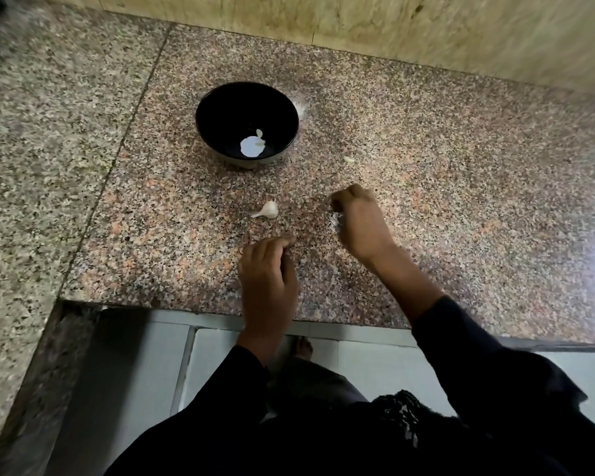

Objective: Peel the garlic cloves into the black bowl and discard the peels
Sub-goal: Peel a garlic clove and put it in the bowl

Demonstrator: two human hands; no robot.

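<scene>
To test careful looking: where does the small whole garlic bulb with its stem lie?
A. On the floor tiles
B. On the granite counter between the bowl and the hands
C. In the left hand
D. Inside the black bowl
B: the garlic bulb lies on the granite counter, nearer than the black bowl and beyond the left hand.

The counter (426, 166) is of speckled pink and grey granite, with a dark seam on its left part. On it stands a black bowl (220, 108), far from the edge. Nearer lies a small garlic bulb (268, 210). A small pale piece (349, 159) lies right of the bowl.
</scene>
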